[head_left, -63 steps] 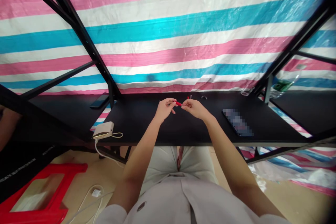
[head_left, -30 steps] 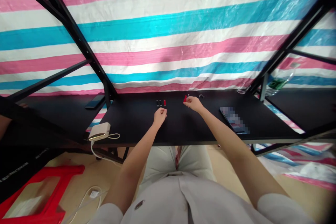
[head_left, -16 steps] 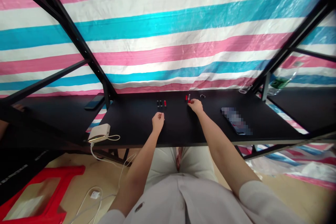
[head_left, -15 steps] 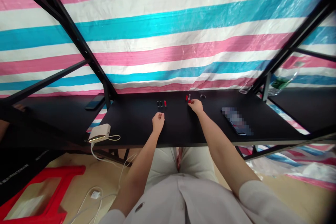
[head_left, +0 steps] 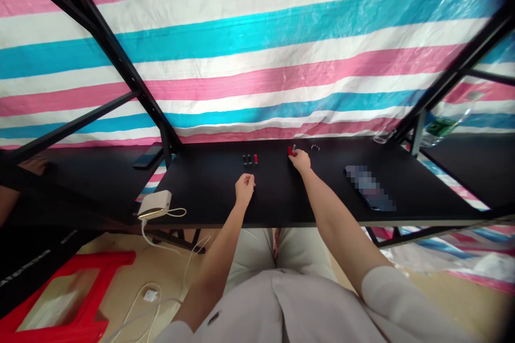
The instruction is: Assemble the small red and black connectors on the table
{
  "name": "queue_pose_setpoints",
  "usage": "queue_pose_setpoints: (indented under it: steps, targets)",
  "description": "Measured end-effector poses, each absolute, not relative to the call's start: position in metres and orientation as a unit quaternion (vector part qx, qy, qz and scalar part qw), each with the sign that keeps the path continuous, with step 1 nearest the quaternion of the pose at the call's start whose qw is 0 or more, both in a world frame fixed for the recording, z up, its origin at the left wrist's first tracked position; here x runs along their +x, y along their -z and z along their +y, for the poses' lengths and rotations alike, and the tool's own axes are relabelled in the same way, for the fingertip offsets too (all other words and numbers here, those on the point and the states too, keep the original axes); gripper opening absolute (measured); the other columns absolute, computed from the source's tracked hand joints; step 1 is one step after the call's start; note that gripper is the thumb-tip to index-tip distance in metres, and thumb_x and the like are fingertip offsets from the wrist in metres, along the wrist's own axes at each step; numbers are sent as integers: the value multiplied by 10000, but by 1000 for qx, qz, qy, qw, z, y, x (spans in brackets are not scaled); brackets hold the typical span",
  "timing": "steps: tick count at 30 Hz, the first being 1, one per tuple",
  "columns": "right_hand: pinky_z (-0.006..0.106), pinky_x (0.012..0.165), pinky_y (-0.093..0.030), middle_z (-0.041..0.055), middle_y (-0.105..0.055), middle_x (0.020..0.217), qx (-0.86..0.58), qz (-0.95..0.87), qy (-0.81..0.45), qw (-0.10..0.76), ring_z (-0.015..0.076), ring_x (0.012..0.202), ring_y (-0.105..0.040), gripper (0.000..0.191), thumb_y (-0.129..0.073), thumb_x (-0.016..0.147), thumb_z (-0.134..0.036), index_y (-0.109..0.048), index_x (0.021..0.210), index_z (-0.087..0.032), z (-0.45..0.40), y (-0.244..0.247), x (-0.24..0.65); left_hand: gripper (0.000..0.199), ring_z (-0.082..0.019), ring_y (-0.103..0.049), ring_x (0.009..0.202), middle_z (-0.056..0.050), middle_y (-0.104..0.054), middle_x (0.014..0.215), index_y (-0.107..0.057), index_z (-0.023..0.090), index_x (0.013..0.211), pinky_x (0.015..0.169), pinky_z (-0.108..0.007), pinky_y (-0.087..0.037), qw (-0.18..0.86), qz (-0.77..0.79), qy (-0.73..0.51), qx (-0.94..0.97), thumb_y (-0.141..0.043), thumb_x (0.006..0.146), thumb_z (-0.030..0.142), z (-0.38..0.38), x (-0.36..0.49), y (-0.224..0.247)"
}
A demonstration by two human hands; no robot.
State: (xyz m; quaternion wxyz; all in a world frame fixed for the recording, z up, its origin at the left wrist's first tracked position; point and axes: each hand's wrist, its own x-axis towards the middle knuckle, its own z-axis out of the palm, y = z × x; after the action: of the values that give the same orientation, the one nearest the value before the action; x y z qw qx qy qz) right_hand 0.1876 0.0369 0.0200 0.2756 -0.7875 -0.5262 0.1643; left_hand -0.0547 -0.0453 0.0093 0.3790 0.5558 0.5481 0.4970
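My right hand (head_left: 300, 161) rests low over the back of the black table (head_left: 277, 198), its thumb and fingers pinched at a small red cylinder (head_left: 289, 150). A small clear-grey piece (head_left: 293, 147) stands just beyond those fingertips. My left hand (head_left: 244, 189) is closed, fingers curled, near the middle of the table; what it holds, if anything, is hidden. In front of it are two small black cylinders (head_left: 247, 159) and one red cylinder (head_left: 256, 159), lined up side by side with clear or silvery ends. Several tiny dark and shiny pieces (head_left: 315, 147) lie right of my right hand.
A phone (head_left: 368, 187) lies at the right, a white box with a cable (head_left: 155, 203) at the left front edge. A clear cup (head_left: 382, 136) and a bottle (head_left: 440, 127) are back right. Black frame posts (head_left: 132, 80) flank the table. Another person's hand (head_left: 34, 165) is far left.
The view has shifted slightly, moving the table items a little to the right. My right hand has edged back toward the red piece; my left hand keeps its closed pose.
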Motion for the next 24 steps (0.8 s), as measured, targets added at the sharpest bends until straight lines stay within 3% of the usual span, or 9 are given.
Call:
queue_pose_setpoints:
  steps: [24]
  targets:
    - [242,658,-422,19,-634,830,-791,-522,-151,282,156,770,-581,162,-541,725,-333,-609,829,-227,43,-15,183,231,-67,-434,399,29,-508,530,-518,173,710,410,-185,-353,388,548,-493,553,-488,742,400,-45,-55,-12]
